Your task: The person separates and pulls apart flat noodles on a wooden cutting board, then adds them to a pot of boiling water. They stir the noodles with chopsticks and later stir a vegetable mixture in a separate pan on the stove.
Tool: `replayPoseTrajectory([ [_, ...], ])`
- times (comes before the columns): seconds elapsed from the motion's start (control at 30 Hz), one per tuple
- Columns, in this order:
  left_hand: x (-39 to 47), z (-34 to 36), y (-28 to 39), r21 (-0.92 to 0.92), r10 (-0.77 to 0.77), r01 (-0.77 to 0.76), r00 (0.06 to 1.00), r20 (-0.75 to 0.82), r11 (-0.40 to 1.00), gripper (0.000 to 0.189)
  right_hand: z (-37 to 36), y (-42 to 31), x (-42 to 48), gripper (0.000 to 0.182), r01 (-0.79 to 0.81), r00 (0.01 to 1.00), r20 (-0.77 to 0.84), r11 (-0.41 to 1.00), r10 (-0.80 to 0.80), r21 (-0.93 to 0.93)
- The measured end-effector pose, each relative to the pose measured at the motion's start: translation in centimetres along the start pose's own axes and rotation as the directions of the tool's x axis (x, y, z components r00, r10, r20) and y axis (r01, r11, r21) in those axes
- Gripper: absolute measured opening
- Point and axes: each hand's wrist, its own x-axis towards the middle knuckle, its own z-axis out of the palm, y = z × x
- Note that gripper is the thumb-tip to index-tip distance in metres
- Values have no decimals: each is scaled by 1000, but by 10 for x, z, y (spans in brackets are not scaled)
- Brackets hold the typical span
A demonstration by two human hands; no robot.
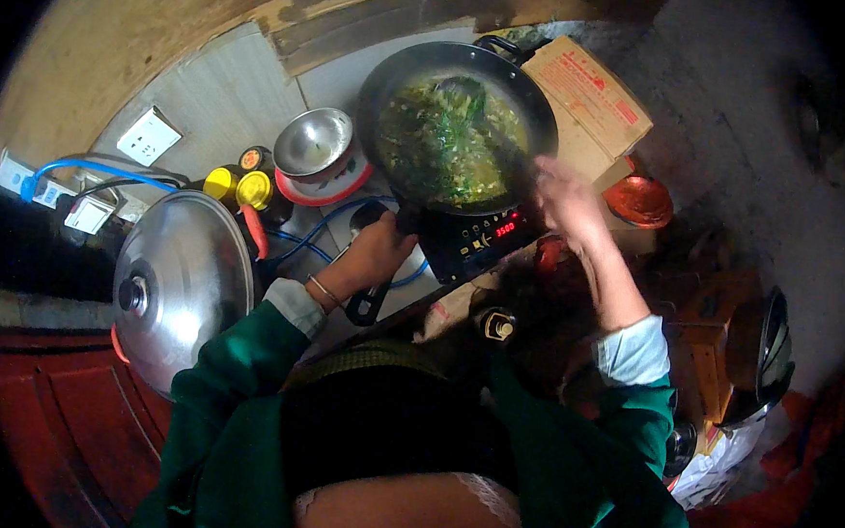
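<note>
A black wok (540, 119) sits on a lit induction cooker (471, 241). Greenish broth with chopped leafy greens (448, 138) fills its bottom. My left hand (376, 257) grips the wok's long black handle (367, 308), whose end shows below my fingers. At the wok's right rim is my right hand (568, 204), blurred, closed around the end of a dark cooking utensil (503, 138). The utensil's head lies among the greens near the far side; its exact shape is hard to tell. A metal-shafted utensil (340, 252) rests beside my left hand, partly hidden.
Left of the wok, a steel bowl (314, 141) stands on a red-rimmed enamel basin (322, 191), near yellow-lidded jars (255, 190). A large steel lid (181, 293) leans farther left. Blue cable (308, 242) crosses the counter. Cardboard box (585, 92) and red bowl (638, 202) lie right; bottle (498, 325) stands below.
</note>
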Motion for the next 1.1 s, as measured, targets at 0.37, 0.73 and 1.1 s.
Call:
replayPoseTrajectory([
  [0.37,0,-7,8,-61,33,-34,999,-13,998,39,-64,4,6,32,251,926,45,522,-375,-815],
  [0.73,-1,-3,-4,4,59,-58,996,-66,998,35,-29,9,-8,33,160,985,-35,965,-171,-210],
  [1.1,-4,-5,1,-33,22,-24,998,-63,999,36,-43,-23,-44,32,-156,983,33,920,180,-360],
])
